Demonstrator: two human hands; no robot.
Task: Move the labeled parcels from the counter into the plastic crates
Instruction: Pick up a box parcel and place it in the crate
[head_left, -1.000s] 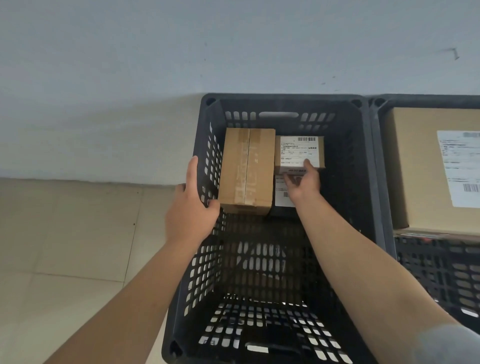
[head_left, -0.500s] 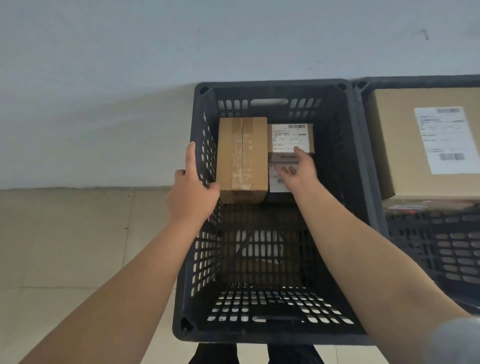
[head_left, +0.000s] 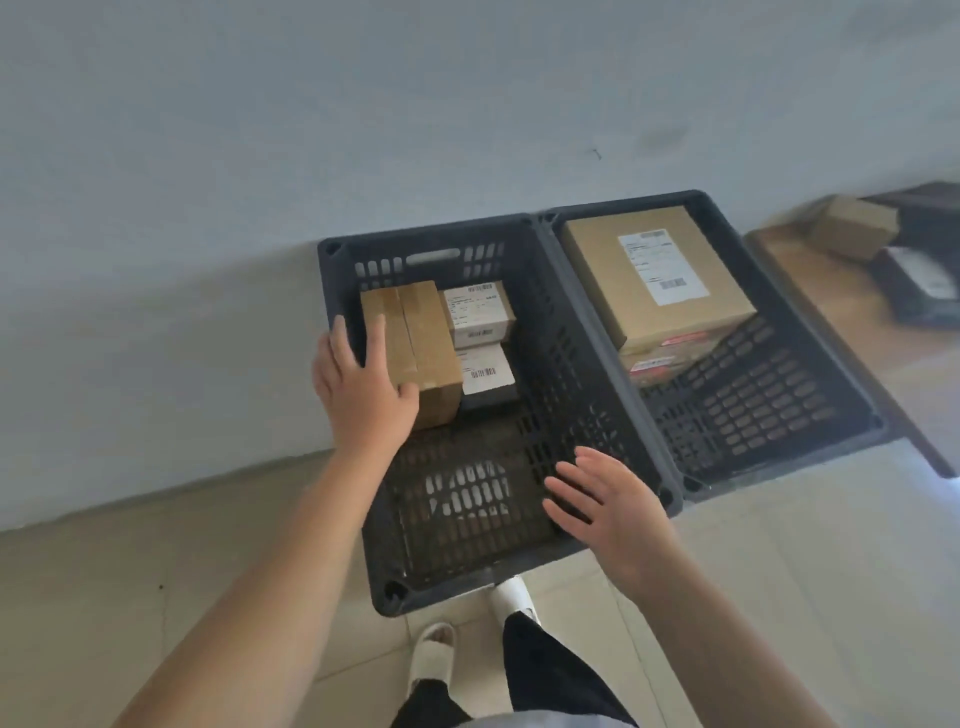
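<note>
Now the right hand (head_left: 605, 506) has let go and drawn back, fingers spread and empty, leaving the small white-labelled cardboard parcel (head_left: 477, 313) inside the dark slatted plastic crate (head_left: 582, 364), while the left hand (head_left: 363, 387) rests flat against the taped brown box (head_left: 415, 348) beside it.

Head view: worn on the person's head, looking steeply down and forward.
Nearness: close above two crates (head_left: 332, 291) by a wall (head_left: 363, 104).
Shared: single view only.
</note>
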